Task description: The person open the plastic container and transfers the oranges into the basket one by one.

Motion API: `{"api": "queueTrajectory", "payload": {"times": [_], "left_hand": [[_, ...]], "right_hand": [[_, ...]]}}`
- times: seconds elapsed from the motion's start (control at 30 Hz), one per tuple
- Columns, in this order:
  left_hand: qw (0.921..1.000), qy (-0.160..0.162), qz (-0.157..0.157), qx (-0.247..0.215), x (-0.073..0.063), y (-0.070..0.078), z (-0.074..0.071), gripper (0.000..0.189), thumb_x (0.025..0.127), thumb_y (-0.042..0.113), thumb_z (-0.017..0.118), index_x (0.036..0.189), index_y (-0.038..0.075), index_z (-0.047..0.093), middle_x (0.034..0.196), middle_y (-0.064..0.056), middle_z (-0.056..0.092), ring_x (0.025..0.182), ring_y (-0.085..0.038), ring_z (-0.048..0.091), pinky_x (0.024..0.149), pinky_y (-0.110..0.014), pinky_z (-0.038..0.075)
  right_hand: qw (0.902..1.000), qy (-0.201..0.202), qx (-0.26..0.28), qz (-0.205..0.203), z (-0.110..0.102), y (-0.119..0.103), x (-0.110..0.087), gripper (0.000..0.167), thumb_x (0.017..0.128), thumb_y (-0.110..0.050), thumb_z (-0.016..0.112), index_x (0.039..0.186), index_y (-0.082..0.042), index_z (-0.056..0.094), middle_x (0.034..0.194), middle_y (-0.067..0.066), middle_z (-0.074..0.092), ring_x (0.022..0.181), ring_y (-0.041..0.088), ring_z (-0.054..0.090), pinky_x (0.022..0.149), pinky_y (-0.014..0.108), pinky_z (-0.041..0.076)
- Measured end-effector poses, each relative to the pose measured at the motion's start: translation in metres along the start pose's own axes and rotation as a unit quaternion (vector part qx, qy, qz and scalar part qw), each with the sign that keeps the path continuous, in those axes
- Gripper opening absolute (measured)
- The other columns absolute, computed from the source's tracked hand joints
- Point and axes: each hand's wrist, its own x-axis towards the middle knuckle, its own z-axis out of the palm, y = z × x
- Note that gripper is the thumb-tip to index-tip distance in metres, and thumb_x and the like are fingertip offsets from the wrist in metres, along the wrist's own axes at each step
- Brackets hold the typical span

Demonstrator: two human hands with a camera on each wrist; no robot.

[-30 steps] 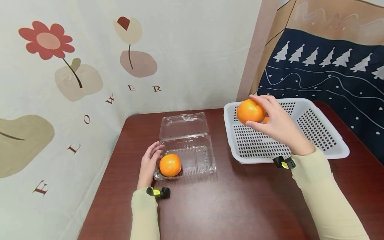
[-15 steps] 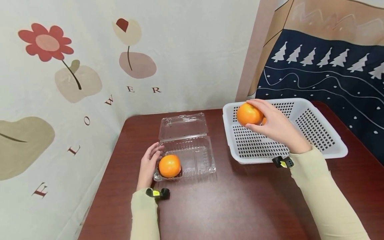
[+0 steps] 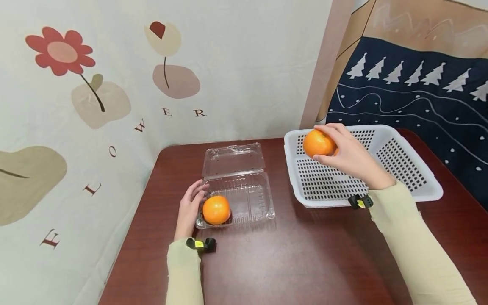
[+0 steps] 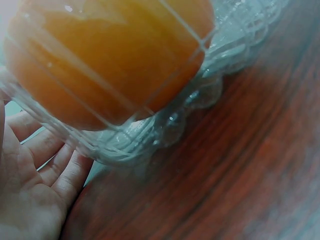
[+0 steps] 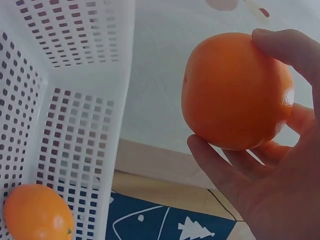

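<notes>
My right hand grips an orange between thumb and fingers, holding it up over the far left part of the white basket. In the right wrist view this held orange is apart from the basket wall. Another orange lies inside the basket, mostly hidden behind my hand in the head view. My left hand rests against the left side of the clear plastic clamshell box, fingers relaxed along its outer wall. One orange sits in the box's near left corner.
The box's lid lies folded back toward the wall. Everything stands on a dark red-brown table. A light flower-printed cloth hangs behind the table, and a dark blue one with white trees hangs at the right.
My right hand and its orange shift only slightly, and less of the orange in the basket shows behind them than a second ago. My left hand stays against the box.
</notes>
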Motion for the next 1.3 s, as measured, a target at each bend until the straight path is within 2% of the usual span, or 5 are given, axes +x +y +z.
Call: {"api": "queueTrajectory", "payload": {"times": [0.23,0.53,0.63,0.9,1.3], "left_hand": [[0.9999,-0.008,-0.006,-0.004,-0.001,-0.001,-0.001,0.04,0.091,0.026,0.05,0.131,0.023,0.044,0.122,-0.004,0.054,0.106,-0.021,0.05,0.086,-0.027,0.043],[0.9998,-0.013,-0.008,-0.011,-0.007,0.019,0.002,0.041,0.093,0.017,0.047,0.133,0.012,0.04,0.125,-0.013,0.051,0.107,-0.029,0.048,0.083,-0.022,0.044],[0.9998,-0.013,-0.009,-0.01,-0.006,0.016,0.001,0.042,0.093,0.019,0.048,0.133,0.014,0.04,0.125,-0.011,0.051,0.106,-0.028,0.048,0.082,-0.022,0.044],[1.0,-0.004,0.001,-0.007,0.0,-0.003,0.0,0.04,0.092,0.024,0.049,0.131,0.02,0.043,0.122,-0.005,0.054,0.103,-0.024,0.051,0.082,-0.023,0.045],[1.0,-0.002,-0.005,-0.004,0.001,-0.002,0.0,0.039,0.091,0.026,0.051,0.129,0.024,0.045,0.12,0.0,0.055,0.101,-0.02,0.051,0.082,-0.024,0.045]], "right_hand": [[0.9999,-0.01,-0.006,0.01,0.001,0.006,0.008,0.072,0.073,-0.044,0.069,0.135,-0.021,0.038,0.125,0.008,0.037,0.101,0.028,0.044,0.085,0.051,0.041],[0.9979,-0.042,-0.008,0.048,0.003,0.017,0.017,0.076,0.072,-0.053,0.065,0.135,-0.022,0.036,0.123,0.008,0.038,0.101,0.029,0.042,0.082,0.051,0.04],[0.997,-0.048,-0.012,0.06,0.004,0.02,0.017,0.076,0.071,-0.054,0.066,0.134,-0.022,0.037,0.121,0.007,0.038,0.099,0.028,0.042,0.08,0.048,0.04],[0.9959,-0.055,-0.022,0.068,0.003,0.022,0.022,0.079,0.069,-0.056,0.066,0.134,-0.021,0.038,0.12,0.01,0.038,0.098,0.029,0.042,0.079,0.05,0.039],[0.9918,-0.078,-0.036,0.094,0.003,0.03,0.033,0.079,0.069,-0.052,0.068,0.134,-0.018,0.038,0.125,0.012,0.033,0.1,0.032,0.042,0.081,0.054,0.038]]}}
